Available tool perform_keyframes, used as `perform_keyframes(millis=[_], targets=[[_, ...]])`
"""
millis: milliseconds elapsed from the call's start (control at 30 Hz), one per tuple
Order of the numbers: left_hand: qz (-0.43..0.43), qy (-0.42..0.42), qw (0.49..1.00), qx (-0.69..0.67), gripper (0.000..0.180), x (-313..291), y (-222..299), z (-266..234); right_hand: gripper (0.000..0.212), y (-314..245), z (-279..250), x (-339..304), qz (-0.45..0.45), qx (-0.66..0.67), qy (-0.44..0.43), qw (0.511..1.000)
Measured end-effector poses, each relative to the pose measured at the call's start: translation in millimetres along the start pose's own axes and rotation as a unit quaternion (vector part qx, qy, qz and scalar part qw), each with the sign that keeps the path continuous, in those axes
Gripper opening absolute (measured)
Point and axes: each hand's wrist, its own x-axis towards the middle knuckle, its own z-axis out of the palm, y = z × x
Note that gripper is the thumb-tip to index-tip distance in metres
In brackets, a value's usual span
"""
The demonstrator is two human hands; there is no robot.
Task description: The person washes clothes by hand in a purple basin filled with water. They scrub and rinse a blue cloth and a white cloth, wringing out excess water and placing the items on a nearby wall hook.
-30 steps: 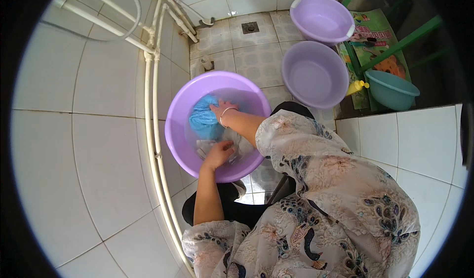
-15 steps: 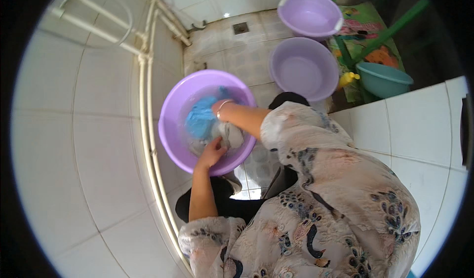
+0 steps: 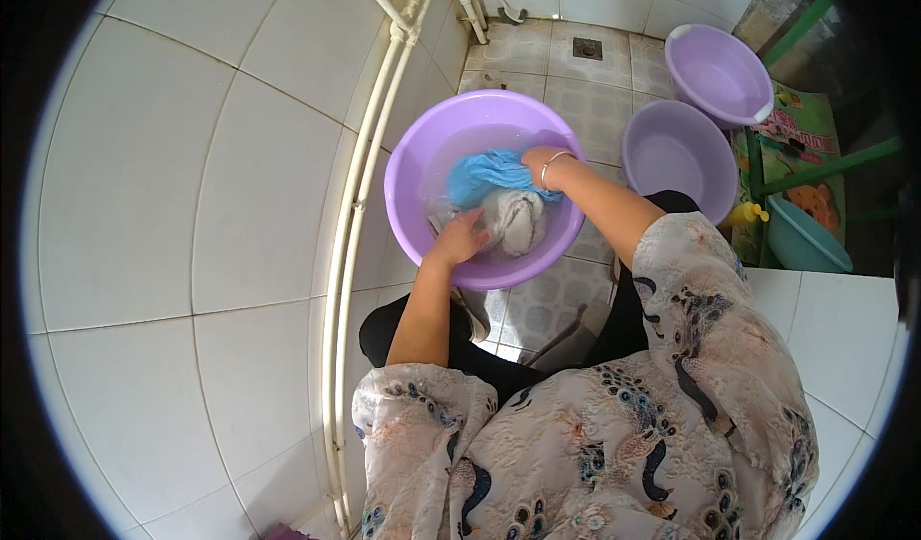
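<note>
A purple basin (image 3: 404, 209) of cloudy water stands on the tiled floor in front of my knees. Wet blue cloth (image 3: 482, 177) lies bunched in it, rising partly out of the water. My right hand (image 3: 545, 163), with a bangle at the wrist, grips the blue cloth's right end beside the basin's right wall. A soaked white-grey cloth (image 3: 519, 220) sits just nearer to me. At that cloth's left edge is my left hand (image 3: 460, 239), its fingers stretched out and apart. Whether its fingertips touch the cloth is hard to see.
Two more purple basins, one nearer (image 3: 679, 156) and one farther (image 3: 720, 72), stand at the right. Beside them are a yellow bottle (image 3: 744, 215), a teal basin (image 3: 806, 236) and a green metal frame (image 3: 833, 169). Pale pipes (image 3: 353, 243) run along the left wall. A floor drain (image 3: 587, 49) lies beyond.
The whole view has shifted, so everything sits farther right. Within the basin, my right hand has moved toward the right wall, drawing the blue cloth along. More of the white-grey cloth shows.
</note>
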Motion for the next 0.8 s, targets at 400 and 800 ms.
perform_keyframes(millis=[400,800], targets=[[-0.018,0.286,0.953,0.102,0.038,-33,7,-43,0.027,-4,-21,15,-0.019,0.318,0.372,0.872],[-0.189,0.302,0.829,-0.431,0.041,-46,-43,-63,0.029,-133,-66,132,-0.162,0.325,0.370,0.855]])
